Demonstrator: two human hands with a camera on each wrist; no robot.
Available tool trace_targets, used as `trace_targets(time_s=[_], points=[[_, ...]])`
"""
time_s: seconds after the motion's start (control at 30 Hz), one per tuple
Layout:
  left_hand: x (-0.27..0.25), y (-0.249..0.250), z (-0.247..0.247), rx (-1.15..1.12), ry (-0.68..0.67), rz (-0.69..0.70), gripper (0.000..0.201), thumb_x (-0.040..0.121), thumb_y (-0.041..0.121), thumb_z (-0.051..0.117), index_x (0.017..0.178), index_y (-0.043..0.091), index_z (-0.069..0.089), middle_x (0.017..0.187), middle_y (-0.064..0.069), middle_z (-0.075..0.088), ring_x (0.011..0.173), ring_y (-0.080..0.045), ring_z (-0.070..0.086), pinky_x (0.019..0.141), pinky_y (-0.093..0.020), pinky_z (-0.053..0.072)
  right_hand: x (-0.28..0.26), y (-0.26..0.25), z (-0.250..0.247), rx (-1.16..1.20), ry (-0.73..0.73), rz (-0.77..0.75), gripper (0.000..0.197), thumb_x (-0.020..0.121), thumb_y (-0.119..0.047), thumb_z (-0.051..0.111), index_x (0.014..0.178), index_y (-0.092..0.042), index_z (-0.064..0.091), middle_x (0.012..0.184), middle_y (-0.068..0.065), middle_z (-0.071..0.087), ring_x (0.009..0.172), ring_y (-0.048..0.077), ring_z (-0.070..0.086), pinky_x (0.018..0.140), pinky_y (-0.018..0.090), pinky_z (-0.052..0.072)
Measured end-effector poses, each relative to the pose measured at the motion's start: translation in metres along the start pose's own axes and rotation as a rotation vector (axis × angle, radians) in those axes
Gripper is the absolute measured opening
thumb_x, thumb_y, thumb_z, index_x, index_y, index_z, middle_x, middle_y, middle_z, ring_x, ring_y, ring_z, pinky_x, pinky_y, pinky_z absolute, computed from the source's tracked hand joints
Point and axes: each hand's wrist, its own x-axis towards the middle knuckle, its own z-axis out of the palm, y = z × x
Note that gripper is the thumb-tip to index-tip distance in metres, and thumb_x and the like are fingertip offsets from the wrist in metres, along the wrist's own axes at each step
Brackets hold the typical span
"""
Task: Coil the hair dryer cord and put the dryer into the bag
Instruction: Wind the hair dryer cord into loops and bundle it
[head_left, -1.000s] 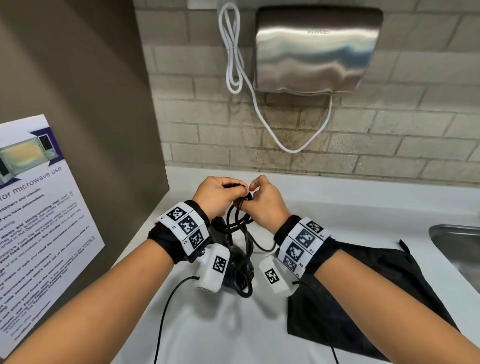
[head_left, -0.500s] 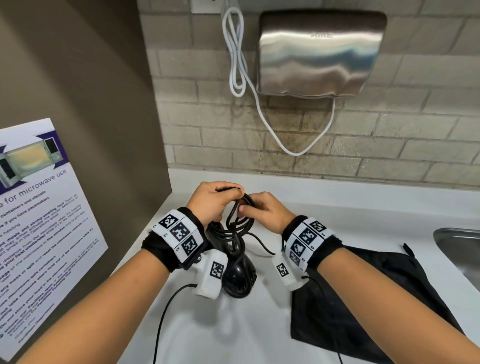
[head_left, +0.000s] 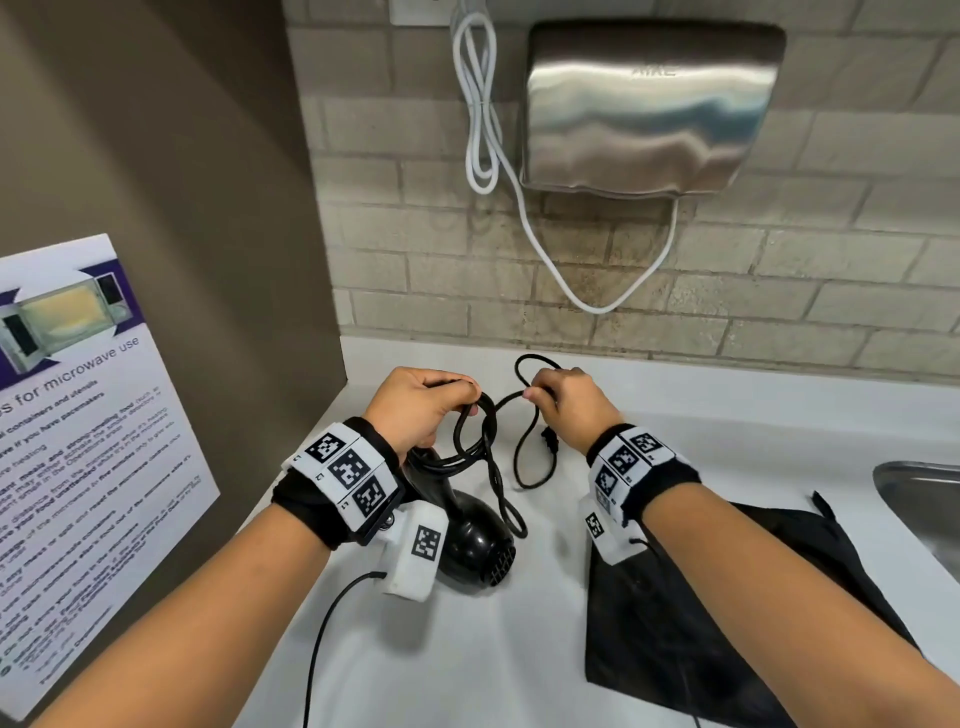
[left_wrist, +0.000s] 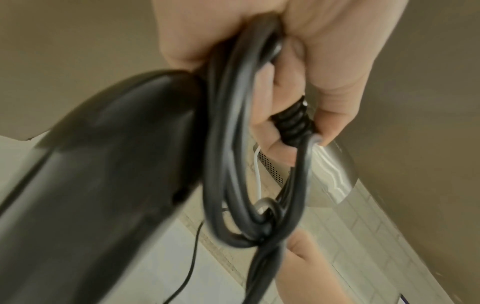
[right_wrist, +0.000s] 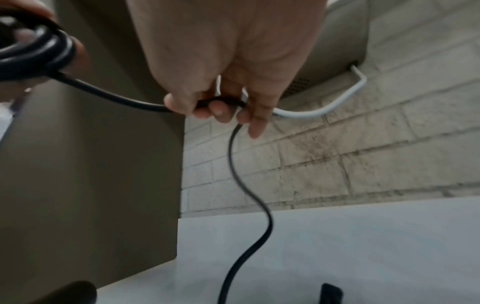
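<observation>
The left hand (head_left: 415, 410) has its grip closed round several loops of the black rubber hair dryer cord (head_left: 480, 441) together with the ribbed strain relief at the handle end; the left wrist view shows the fingers (left_wrist: 335, 115) curled over the bundle (left_wrist: 233, 144), with the loops hanging below the fist; the glossy black plastic hair dryer (head_left: 472, 545) hangs from this grip, its grilled end low over the white bench (head_left: 467, 665), though I cannot tell whether it touches the surface; the right hand (head_left: 566, 410), just beside the left and apart from it, pinches a single strand of the same cord between thumb and curled fingertips (right_wrist: 218, 112); from that pinch one run crosses to the coil and the other drops in a loose curve toward the bench (right_wrist: 337, 236), with a small loop rising above the knuckles; the plug end is hidden behind the right wrist; the flat black fabric drawstring bag (head_left: 701, 623) lies on the bench under the right forearm, collapsed, and the dryer is outside it, to its left; a stainless steel sink (head_left: 919, 499) shows at the right edge, its contents out of view; on the tiled wall hangs a brushed steel hand dryer (head_left: 649, 109) with a looped white cable (head_left: 480, 130); a printed microwave notice (head_left: 78, 441) is fixed on the left panel.
</observation>
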Motion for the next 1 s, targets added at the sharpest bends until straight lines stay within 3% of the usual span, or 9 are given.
trace_targets(time_s=[0.13,0.2,0.33,0.5,0.57,0.67,0.77,0.9,1.0], points=[[-0.001,0.001,-0.002,0.05,-0.01,-0.011,0.016,0.084,0.011,0.062,0.071,0.014,0.069,0.062,-0.002,0.065,0.03,-0.008,0.022,0.037,-0.015,0.016,0.002,-0.009,-0.001,-0.035,0.092,0.13,0.034,0.095,-0.036,0.043,0.082,-0.007,0.055,0.067,0.01,0.047,0.079,0.031,0.049,0.065,0.03,0.035],[-0.001,0.001,-0.002,0.089,-0.048,-0.002,0.015,0.084,0.011,0.062,0.072,0.014,0.069,0.064,-0.002,0.064,0.03,-0.007,0.022,0.037,-0.015,0.016,0.003,-0.021,-0.007,-0.037,0.131,0.054,0.035,0.095,-0.036,0.045,0.082,-0.005,0.057,0.066,0.013,0.052,0.075,0.029,0.049,0.062,0.029,0.033],[-0.003,0.003,0.004,0.115,-0.153,0.012,0.015,0.084,0.012,0.062,0.073,0.018,0.07,0.062,0.0,0.064,0.031,-0.007,0.022,0.038,-0.016,0.016,0.008,-0.043,-0.015,0.012,0.146,-0.097,0.035,0.093,-0.035,0.049,0.08,-0.005,0.061,0.061,0.006,0.051,0.062,0.023,0.047,0.058,0.027,0.033],[-0.003,0.003,0.007,0.146,-0.192,0.025,0.014,0.085,0.012,0.061,0.076,0.017,0.07,0.06,-0.004,0.057,0.032,-0.007,0.022,0.038,-0.016,0.016,0.005,-0.04,-0.009,-0.094,0.126,-0.124,0.039,0.092,-0.039,0.049,0.069,-0.008,0.056,0.059,0.012,0.057,0.064,0.034,0.055,0.055,0.03,0.034],[-0.003,0.003,0.006,0.152,-0.19,0.018,0.011,0.085,0.01,0.061,0.079,0.014,0.069,0.049,0.001,0.045,0.031,-0.005,0.026,0.037,-0.014,0.017,0.005,-0.039,-0.005,-0.173,0.122,-0.056,0.038,0.092,-0.041,0.045,0.065,-0.014,0.049,0.064,0.013,0.06,0.068,0.034,0.056,0.057,0.029,0.033],[-0.003,0.004,0.004,0.168,-0.214,0.001,0.012,0.085,0.006,0.06,0.078,0.011,0.068,0.037,0.008,0.034,0.029,-0.004,0.026,0.037,-0.013,0.015,0.011,-0.028,-0.004,-0.218,0.095,0.148,0.039,0.093,-0.041,0.042,0.072,-0.011,0.057,0.08,0.017,0.065,0.079,0.035,0.059,0.06,0.029,0.038],[-0.004,0.004,0.003,0.174,-0.229,-0.004,0.015,0.084,0.005,0.059,0.074,0.012,0.069,0.037,0.008,0.033,0.031,-0.004,0.025,0.039,-0.014,0.014,0.014,-0.01,-0.004,-0.194,0.045,0.313,0.038,0.092,-0.039,0.043,0.073,-0.01,0.056,0.086,0.017,0.065,0.083,0.035,0.061,0.067,0.032,0.045],[-0.001,0.003,-0.001,0.146,-0.207,-0.018,0.015,0.084,0.005,0.059,0.074,0.01,0.069,0.037,0.007,0.032,0.029,-0.004,0.023,0.037,-0.012,0.014,0.012,0.014,-0.002,-0.187,-0.036,0.475,0.039,0.094,-0.041,0.041,0.077,-0.009,0.055,0.088,0.013,0.063,0.082,0.031,0.059,0.069,0.031,0.046],[0.001,0.002,-0.004,0.127,-0.185,-0.025,0.015,0.084,0.006,0.06,0.074,0.011,0.07,0.041,0.002,0.031,0.03,-0.006,0.02,0.036,-0.012,0.015,0.011,0.028,-0.001,-0.14,-0.115,0.595,0.043,0.094,-0.042,0.039,0.095,-0.006,0.062,0.099,0.012,0.064,0.084,0.029,0.057,0.071,0.029,0.043]])
